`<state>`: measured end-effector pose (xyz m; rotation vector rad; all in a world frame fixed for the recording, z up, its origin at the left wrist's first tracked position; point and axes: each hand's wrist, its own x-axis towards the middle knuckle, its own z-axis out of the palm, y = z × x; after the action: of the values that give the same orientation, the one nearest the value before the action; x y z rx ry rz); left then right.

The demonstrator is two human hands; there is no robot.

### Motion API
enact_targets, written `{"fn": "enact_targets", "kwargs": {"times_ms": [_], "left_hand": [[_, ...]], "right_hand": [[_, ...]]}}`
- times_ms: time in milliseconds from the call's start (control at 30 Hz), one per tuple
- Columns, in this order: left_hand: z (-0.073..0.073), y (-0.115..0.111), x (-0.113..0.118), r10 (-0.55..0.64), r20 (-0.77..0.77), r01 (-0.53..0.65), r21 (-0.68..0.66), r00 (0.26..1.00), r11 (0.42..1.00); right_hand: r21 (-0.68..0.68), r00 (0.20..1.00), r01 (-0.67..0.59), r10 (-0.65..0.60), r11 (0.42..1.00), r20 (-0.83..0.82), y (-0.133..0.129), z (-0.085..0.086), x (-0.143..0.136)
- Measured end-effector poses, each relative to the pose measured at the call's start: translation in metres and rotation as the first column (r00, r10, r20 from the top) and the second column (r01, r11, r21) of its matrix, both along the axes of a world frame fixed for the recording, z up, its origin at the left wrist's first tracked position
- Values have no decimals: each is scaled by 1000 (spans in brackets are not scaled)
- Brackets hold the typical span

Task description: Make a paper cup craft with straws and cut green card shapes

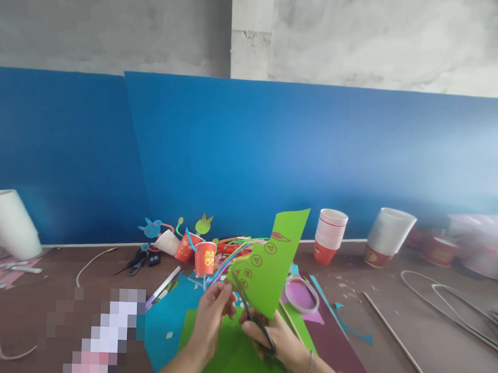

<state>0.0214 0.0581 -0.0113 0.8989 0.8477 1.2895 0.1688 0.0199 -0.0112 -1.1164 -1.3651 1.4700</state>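
My left hand [212, 316] pinches the lower left edge of a sheet of green paper [285, 258], which stands up tilted above the table. Small round faces and a leaf-like shape are drawn on it in dark red. My right hand [278, 340] grips black-handled scissors [264, 333], whose blades point up and left against the paper near my left fingers. Below both hands lies more green paper [231, 349], on top of blue paper [162, 341]. Part of my right fingers is hidden behind the scissors and the sheet.
Red paper cups [204, 259] with straws and paper animal heads stand behind, near loose coloured strips. Stacked cups [329, 238] are at the back right. A roll of clear tape [302, 296], a thin wooden stick [394, 336] and cables lie right. Other scissors [134, 261] lie left.
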Motion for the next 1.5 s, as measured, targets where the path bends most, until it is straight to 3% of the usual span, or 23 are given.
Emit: {"fn": "enact_targets", "kwargs": {"times_ms": [400, 1500], "left_hand": [[-1, 2, -2, -3, -60, 9, 92, 998, 996], [-5, 2, -3, 6, -44, -3, 73, 999, 997]], "right_hand": [[-46, 999, -21, 24, 999, 47, -2, 4, 1], [-5, 989, 6, -5, 1000, 148, -1, 7, 1]]}}
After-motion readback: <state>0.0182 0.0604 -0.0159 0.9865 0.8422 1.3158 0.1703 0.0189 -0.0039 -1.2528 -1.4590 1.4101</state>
